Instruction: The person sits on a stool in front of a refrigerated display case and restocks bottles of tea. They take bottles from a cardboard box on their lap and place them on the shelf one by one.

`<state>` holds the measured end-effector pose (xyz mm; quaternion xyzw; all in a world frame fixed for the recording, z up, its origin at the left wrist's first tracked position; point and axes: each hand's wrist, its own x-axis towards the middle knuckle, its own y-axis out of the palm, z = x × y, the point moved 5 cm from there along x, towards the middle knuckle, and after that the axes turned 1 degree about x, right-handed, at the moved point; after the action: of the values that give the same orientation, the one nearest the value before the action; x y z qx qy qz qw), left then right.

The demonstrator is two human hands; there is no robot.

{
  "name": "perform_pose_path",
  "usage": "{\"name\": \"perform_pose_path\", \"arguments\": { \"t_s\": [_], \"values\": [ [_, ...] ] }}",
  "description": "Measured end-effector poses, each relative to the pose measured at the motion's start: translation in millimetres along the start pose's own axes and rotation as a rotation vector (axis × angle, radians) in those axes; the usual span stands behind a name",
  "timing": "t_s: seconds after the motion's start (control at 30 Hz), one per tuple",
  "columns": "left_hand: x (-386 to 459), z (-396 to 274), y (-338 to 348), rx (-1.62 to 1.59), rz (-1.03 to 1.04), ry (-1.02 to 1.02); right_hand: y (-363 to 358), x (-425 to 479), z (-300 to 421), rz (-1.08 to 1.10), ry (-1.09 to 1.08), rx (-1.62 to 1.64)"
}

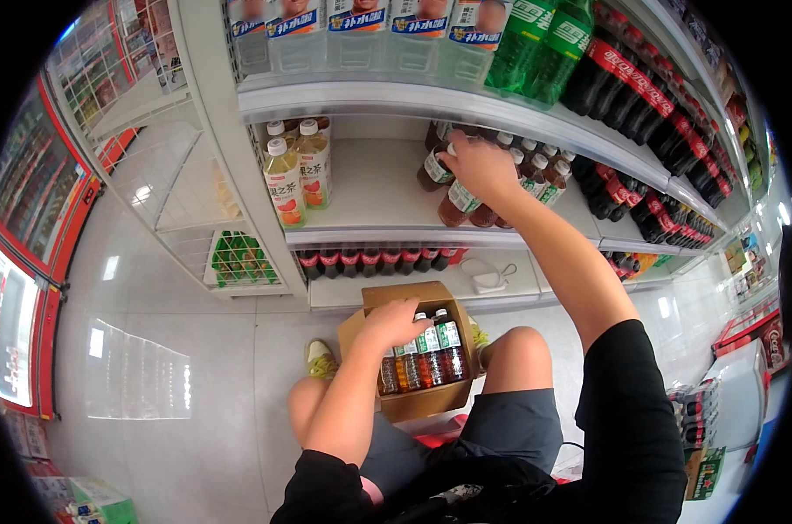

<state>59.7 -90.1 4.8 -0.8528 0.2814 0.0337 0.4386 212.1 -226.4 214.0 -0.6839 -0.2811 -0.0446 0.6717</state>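
Note:
My right hand (pixel 484 164) reaches into the middle shelf, its fingers around the top of a tilted, brown tea bottle (pixel 436 169) with a white cap. Just beside it, more tea bottles (pixel 533 177) of the same kind stand in a cluster. Below, an open cardboard box (pixel 422 409) sits on the floor between my knees. Several tea bottles (pixel 430 350) with green and white labels lie in it. My left hand (pixel 396 324) is over the box's left part, fingers at the bottle tops; whether it grips one is hidden.
Fruit tea bottles (pixel 297 170) stand at the left end of the shelf (pixel 369 177). Cola bottles (pixel 376 260) line the bottom shelf, near a white cable (pixel 487 275). Large green soda bottles (pixel 540 49) stand above. A wire rack (pixel 166 150) borders the left, with red-framed coolers (pixel 29 262) beyond.

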Motion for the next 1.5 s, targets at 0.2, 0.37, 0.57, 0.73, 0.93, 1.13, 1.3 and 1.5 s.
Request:
{"name": "perform_pose_path", "arguments": {
  "t_s": [0.2,0.37,0.57,0.73,0.93,1.13,1.3,1.5],
  "values": [
    [-4.3,14.5,-29.1,-0.043,-0.684,0.088,-47.9,-31.7,36.7,-0.025,-0.147,0.131],
    [-17.5,-7.9,-43.8,-0.14,-1.009,0.24,-44.6,-75.3,51.5,0.195,-0.195,0.164],
    [-3.8,-0.3,3.5,-0.365,-0.645,0.039,-2.2,-142.8,71.6,0.301,-0.203,0.27],
    [2.0,34.8,38.2,-0.356,-0.417,-0.066,38.1,-162.9,57.2,0.373,-0.004,0.343],
    [8.5,91.7,85.6,-0.662,-0.155,-0.127,135.8,-183.0,45.1,0.573,0.011,0.268],
    [17.1,138.3,122.3,-0.37,-0.058,-0.388,200.1,-175.1,61.3,0.663,0.184,0.321],
    [4.9,98.0,104.2,-0.053,-0.029,-0.546,244.9,-184.5,50.9,0.529,0.481,0.458],
    [-6.7,65.1,88.2,0.18,0.118,-0.517,285.8,-226.9,47.0,0.553,0.588,0.744]
  ]
}}
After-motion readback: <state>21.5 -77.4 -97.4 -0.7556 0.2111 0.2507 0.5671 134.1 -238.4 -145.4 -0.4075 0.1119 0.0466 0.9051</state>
